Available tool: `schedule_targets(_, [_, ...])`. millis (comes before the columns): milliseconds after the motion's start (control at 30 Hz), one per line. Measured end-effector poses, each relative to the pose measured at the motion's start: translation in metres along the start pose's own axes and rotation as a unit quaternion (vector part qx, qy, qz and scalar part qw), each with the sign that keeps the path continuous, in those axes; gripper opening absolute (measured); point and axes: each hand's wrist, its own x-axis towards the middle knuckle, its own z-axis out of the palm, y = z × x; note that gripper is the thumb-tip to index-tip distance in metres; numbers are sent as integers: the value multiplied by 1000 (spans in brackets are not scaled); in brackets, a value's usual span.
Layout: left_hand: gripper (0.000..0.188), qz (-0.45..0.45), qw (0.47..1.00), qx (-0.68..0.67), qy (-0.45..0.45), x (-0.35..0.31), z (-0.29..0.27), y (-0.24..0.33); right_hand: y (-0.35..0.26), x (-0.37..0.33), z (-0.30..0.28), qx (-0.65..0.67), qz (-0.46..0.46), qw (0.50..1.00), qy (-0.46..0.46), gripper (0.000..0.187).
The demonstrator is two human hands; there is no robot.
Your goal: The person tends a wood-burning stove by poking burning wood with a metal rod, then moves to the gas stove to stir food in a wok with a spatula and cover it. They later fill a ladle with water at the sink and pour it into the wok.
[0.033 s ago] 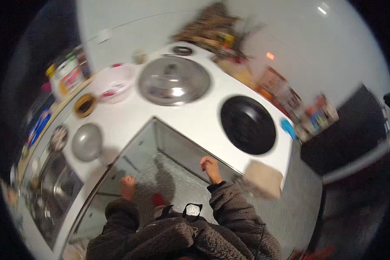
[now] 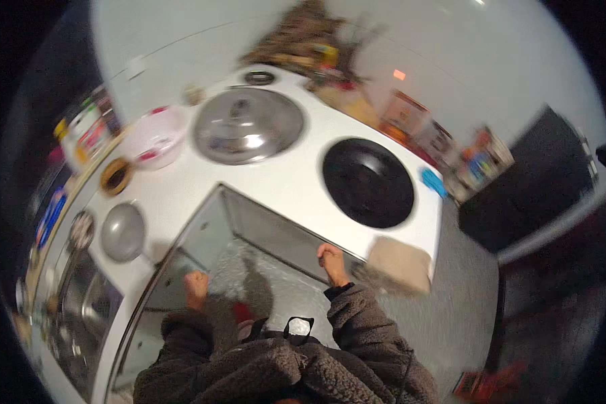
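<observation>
My left hand [image 2: 196, 288] is in front of my body at the lower left, its fingers curled in with nothing seen in them. To its right, my right hand [image 2: 332, 264] is also loosely closed, near the front edge of the white counter [image 2: 286, 195]. No held object shows in either hand. A beige folded cloth [image 2: 398, 264] lies at the counter's corner, closest to my right hand. Beyond that sits a black wok [image 2: 368, 182]. A large steel lid [image 2: 249, 126] covers a round spot at the back of the counter.
Left on the counter are a grey ladle-like bowl [image 2: 123, 231], a pink basin [image 2: 156, 138] and a brown ring-shaped thing [image 2: 116, 176]. A steel sink [image 2: 91, 303] is at far left. A blue cloth [image 2: 432, 182] lies by the right edge; a dark cabinet [image 2: 518, 182] stands beyond.
The whole view has swung slightly, so the counter and its things sit further left and the cloth a little higher. Both hands stay closed and nearly in place before my body.
</observation>
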Motion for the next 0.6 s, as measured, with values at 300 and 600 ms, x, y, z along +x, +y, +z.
schedule_targets(300, [36, 168, 833, -495, -181, 62, -18, 468, 13, -251, -298, 243, 7, 905, 348, 24])
schedule_targets(600, [60, 595, 523, -544, -277, -61, -87, 832, -7, -312, -435, 439, -208, 837, 254, 69])
